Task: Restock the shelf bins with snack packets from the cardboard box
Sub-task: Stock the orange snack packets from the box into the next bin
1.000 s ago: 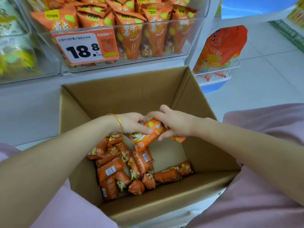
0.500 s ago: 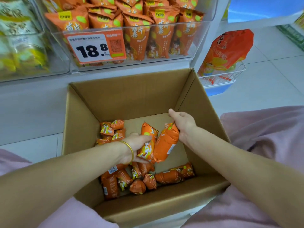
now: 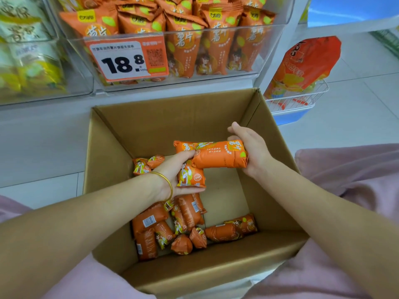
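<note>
An open cardboard box stands on the floor below a clear shelf bin packed with upright orange snack packets. Several loose orange packets lie on the box's bottom. Above them my left hand, with a gold bangle, grips one orange packet that stands on end. My right hand holds a second orange packet lying crosswise, its left end resting against the first packet. Both hands are inside the box.
A price tag reading 18.8 hangs on the bin's front. A neighbouring bin at the left holds yellow-green packets. A wire basket with a large orange bag sits on the tiled floor at the right. Pink-clad knees flank the box.
Both hands sank into the box and then rose with packets. The right hand's packet has turned from upright to crosswise, and the left hand now has its own packet.
</note>
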Demonstrator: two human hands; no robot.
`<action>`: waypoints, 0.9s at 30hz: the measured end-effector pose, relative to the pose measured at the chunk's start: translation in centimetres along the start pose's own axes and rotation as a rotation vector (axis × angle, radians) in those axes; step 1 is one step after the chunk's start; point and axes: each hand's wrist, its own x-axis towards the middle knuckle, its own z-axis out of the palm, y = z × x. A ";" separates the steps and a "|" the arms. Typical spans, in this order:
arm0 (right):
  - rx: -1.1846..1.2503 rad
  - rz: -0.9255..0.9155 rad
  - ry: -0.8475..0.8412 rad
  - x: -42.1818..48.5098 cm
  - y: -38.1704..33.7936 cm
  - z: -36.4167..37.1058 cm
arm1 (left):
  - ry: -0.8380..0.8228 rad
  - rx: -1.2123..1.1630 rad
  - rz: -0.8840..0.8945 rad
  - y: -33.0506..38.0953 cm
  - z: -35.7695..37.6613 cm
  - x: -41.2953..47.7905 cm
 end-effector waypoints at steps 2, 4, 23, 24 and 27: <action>-0.209 0.003 -0.064 0.0 0.3 -0.2 | 0.025 -0.079 0.050 0.2 -0.8 0.7; -0.338 0.058 -0.142 -0.2 0.4 -0.2 | 0.054 -0.115 0.095 0.5 -1.4 0.9; -0.818 -0.126 -0.627 -1.2 -5.5 -0.8 | -0.012 0.168 0.322 2.1 -2.9 0.5; -0.829 -0.152 -0.605 -1.3 -5.9 -0.9 | -0.034 0.170 0.320 2.2 -2.8 0.4; -0.841 -0.219 -0.583 -1.6 -7.0 -1.0 | -0.093 0.208 0.329 2.7 -2.9 0.1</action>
